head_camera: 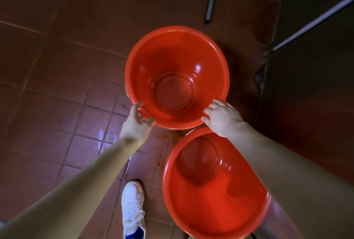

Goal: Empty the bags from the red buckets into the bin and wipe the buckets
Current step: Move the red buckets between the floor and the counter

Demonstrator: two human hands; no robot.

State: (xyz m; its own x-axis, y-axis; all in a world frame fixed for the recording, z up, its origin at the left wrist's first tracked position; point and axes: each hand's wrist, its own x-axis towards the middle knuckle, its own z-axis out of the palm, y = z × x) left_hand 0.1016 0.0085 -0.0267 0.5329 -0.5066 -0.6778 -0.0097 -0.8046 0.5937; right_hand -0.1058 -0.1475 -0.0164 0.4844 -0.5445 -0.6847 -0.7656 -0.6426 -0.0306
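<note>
A floor of glossy red-brown tiles (57, 66) fills the room, with a dark wall (316, 95) at the right and a grey pole (210, 3) leaning near it. Two empty buckets stand side by side, rims almost touching. Both bare arms reach forward. The left hand (137, 122) and right hand (224, 118) each curl round the near rim of the far red bucket (162, 56). The near red bucket (210, 200) sits under the right forearm, beside a white shoe (133, 206).

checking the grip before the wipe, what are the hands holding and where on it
Both hands hold the farther red bucket by its near rim: the left hand at the rim's left side, the right hand at its right side.
</note>
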